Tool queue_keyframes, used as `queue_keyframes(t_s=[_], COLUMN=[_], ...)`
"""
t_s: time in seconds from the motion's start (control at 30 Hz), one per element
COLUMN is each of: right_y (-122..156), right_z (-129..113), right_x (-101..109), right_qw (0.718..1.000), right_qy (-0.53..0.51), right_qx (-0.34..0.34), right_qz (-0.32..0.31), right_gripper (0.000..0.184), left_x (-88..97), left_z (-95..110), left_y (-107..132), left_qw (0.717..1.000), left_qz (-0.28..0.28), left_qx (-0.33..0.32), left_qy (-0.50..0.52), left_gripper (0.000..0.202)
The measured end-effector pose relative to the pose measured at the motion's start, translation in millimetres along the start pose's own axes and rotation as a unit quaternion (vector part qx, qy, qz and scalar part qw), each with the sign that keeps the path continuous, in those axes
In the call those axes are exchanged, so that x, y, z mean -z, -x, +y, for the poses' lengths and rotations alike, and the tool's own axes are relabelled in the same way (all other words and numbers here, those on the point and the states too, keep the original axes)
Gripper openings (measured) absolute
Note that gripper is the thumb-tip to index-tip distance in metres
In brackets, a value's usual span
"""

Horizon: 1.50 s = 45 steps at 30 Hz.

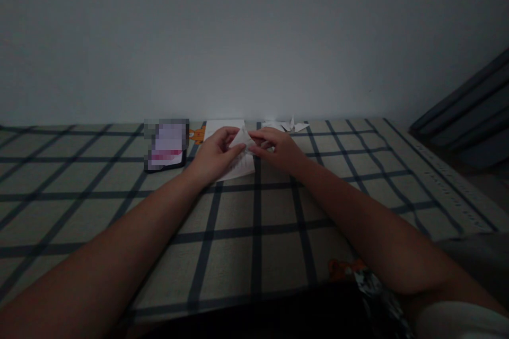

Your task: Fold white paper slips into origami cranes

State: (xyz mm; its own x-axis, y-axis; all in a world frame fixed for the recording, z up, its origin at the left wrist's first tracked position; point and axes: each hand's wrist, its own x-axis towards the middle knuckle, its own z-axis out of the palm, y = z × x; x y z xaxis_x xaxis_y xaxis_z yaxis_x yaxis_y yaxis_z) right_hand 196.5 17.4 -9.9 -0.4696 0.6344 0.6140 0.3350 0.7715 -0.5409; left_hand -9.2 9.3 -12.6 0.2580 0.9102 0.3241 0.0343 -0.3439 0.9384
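Note:
A small folded piece of white paper (242,139) is held up between my two hands, a pointed corner at its top. My left hand (220,152) grips its left side, the thumb lying across the front. On the other side, my right hand (276,149) pinches the paper's right edge between thumb and fingers. Beneath the hands lies a flat white sheet (237,168) with faint marks, partly covered by my left hand. Behind my right hand rest folded white paper pieces (296,126), one with a spike pointing up.
A checked cloth (238,254) covers the surface. A phone-like device (169,143) with a blurred, lit screen stands at the left. The pale wall (254,37) rises right behind. Dark folded fabric (473,116) hangs at the right, past the cloth's edge.

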Motion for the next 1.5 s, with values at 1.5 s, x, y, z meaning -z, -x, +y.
queue_keyframes(t_s=[1.5], right_y=[-2], right_z=[-2], right_x=[-3], right_qw=[0.985], right_qy=[-0.146], right_qx=[-0.092], right_qz=[0.029], right_gripper=[0.034], left_x=[-0.2], left_z=[3], left_y=[3], left_qw=[0.999], left_qz=[0.036], left_qx=[0.002], left_qy=[-0.003], left_gripper=[0.076])
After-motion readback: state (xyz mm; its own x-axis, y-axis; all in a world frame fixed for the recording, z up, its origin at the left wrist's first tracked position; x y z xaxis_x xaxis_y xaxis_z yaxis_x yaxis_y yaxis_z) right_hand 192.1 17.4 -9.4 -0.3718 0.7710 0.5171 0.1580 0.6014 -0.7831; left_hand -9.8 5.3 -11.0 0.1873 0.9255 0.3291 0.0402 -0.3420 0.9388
